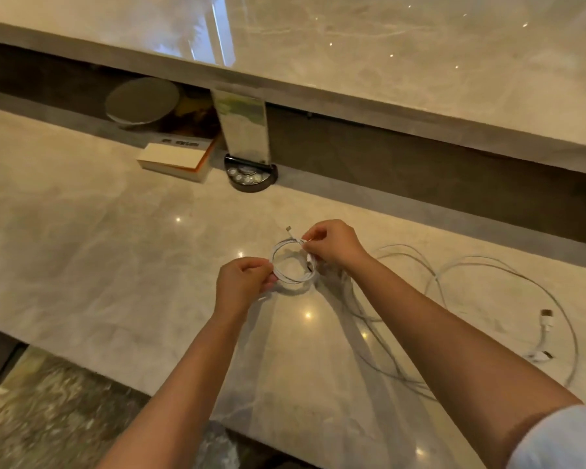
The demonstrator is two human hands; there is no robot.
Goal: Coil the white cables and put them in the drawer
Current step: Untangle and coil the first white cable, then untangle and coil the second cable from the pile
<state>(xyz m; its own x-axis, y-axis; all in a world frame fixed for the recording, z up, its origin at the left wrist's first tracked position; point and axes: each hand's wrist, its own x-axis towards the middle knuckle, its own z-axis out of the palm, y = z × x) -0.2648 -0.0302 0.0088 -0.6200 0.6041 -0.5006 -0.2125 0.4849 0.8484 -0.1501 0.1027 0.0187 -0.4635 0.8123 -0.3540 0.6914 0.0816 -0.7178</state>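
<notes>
Marble counter: both hands pinch coiled white cable.

Looks like a home, probably a kitchen or bar area, could also be a hotel-type lounge; can't tell for sure. Two-level polished marble counter, beige with grey veining, glossy enough to mirror ceiling spotlights. Raised upper slab sits on a mirrored support post with a dark recess beneath. In the recess: a round metal-lidded jar, a white book with orange spine, a small dark dish of coins. Dark patterned stone floor below the counter edge. Loose white charging cables on the counter: domestic clutter, no tools or lab kit.
</notes>
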